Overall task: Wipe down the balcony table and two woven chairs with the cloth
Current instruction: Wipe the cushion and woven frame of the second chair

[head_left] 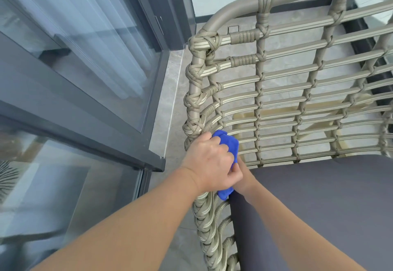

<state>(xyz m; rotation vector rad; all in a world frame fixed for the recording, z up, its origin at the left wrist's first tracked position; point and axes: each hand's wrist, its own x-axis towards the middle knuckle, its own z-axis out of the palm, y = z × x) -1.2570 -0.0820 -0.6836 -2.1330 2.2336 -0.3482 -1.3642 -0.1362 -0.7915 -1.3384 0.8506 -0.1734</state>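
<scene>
hands [214, 164] press blue cloth [228, 143] against woven chair [276, 92] side frame edge.

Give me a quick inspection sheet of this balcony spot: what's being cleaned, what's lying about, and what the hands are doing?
Surface: grey stone-look floor; table not in view.
Job's things: one woven chair with grey seat cushion; blue cloth bunched against the chair's side frame.
Clutter: nothing seen.
Grips: left hand holds the cloth on the frame; right hand is mostly hidden behind it, its hold unclear.
Cables: nothing seen.
Surroundings: sliding glass door with dark frame at left.
</scene>
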